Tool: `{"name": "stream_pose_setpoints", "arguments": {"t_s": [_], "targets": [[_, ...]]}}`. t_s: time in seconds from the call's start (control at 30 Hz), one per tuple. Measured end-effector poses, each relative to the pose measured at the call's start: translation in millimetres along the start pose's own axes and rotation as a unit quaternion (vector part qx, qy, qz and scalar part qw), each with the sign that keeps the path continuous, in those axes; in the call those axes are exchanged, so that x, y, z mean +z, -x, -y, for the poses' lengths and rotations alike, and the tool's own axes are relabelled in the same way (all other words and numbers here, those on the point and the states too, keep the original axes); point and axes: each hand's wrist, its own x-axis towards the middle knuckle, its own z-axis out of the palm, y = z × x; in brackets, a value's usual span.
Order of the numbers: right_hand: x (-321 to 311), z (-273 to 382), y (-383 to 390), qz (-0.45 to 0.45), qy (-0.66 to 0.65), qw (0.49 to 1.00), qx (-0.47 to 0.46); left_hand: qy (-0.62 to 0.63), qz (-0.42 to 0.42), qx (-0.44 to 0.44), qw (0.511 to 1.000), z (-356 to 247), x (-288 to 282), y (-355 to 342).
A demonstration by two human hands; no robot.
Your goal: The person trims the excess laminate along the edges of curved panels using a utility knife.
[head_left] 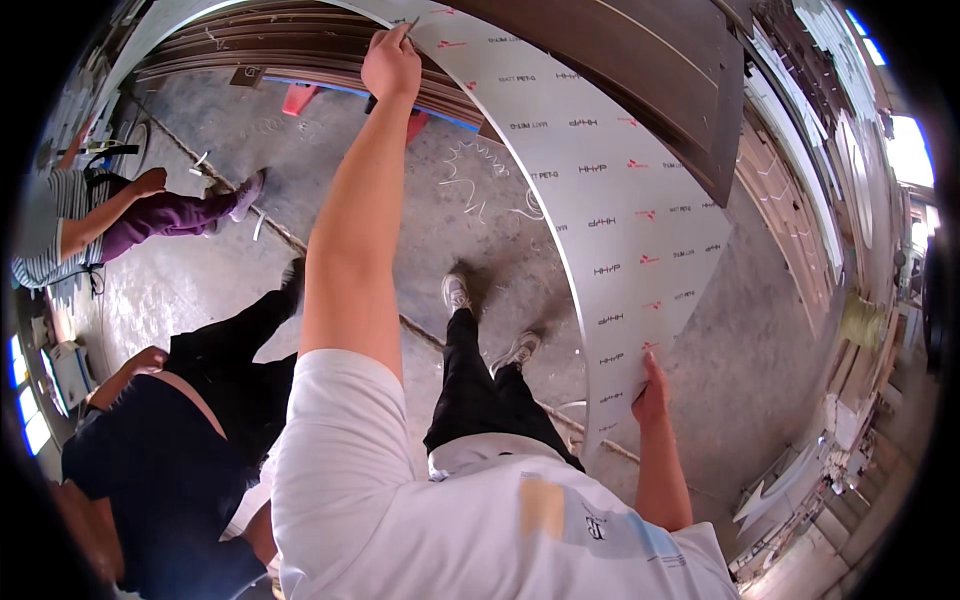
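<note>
A long, pale sheet [625, 235] with repeated black and red printing curves in an arc from the top left round to my right side. My left hand [391, 65] is stretched far forward at the sheet's inner edge. Its fingers are closed, and a thin, pointed, blade-like tool [412, 27] sticks up from them; the rest of it is hidden in the fist. My right hand [652, 390] grips the sheet's outer edge near its close end, thumb on the printed face and fingers mostly out of sight.
Brown panels [270, 45] lie stacked beyond my left hand, with a red support [298, 98] below. Another brown panel [640, 60] borders the sheet. Pale curled strips [465, 185] lie on the concrete floor [500, 240]. Two people, one in navy [150, 440], one in purple trousers [165, 220], are at my left.
</note>
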Motion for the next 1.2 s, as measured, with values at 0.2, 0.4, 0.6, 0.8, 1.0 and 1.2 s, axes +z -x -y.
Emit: {"name": "stream_pose_setpoints", "arguments": {"t_s": [0.2,0.4,0.6,0.8,1.0,1.2], "targets": [[-12.9,0.9,-0.7,-0.038,-0.024,0.999,0.017,0.033,0.075,0.14,0.987,-58.6,-10.1,107.1],[5.6,6.1,6.4,-0.026,0.017,0.999,-0.021,0.164,0.192,0.195,0.948,-146.7,-83.6,330.2],[13.6,19.2,12.3,0.043,-0.013,0.998,-0.04,0.354,0.32,-0.01,0.879,-118.0,-85.9,372.0],[1.2,9.9,0.4,0.083,-0.055,0.995,-0.011,0.074,0.053,0.061,0.994,-82.9,-35.2,176.4],[-1.3,3.1,-5.2,0.075,-0.047,0.995,-0.04,0.043,0.142,0.189,0.971,-112.1,-42.3,248.1],[-3.3,0.5,-11.4,0.108,-0.078,0.989,-0.061,0.248,0.314,0.194,0.896,-180.4,-127.8,479.0]]}}
